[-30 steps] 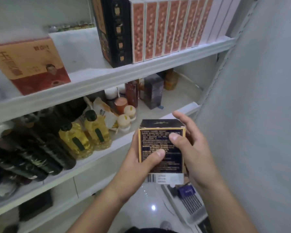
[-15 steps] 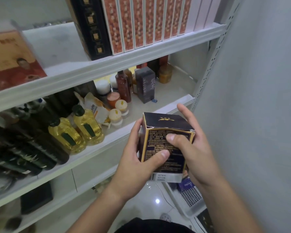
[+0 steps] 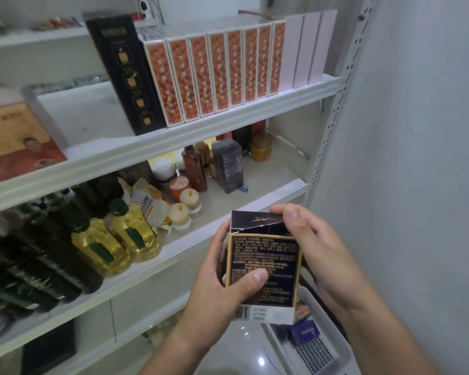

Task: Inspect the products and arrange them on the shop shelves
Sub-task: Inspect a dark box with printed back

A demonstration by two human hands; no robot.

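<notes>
Perhaps eight orange boxes (image 3: 217, 74)

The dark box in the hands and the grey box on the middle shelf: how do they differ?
The dark box is held in the air by the left hand and right hand; the grey box stands upright on the middle shelf. The dark box has a gold-framed text panel and a lifted top flap; the grey box looks plain and closed. Both are tall cartons.
</notes>
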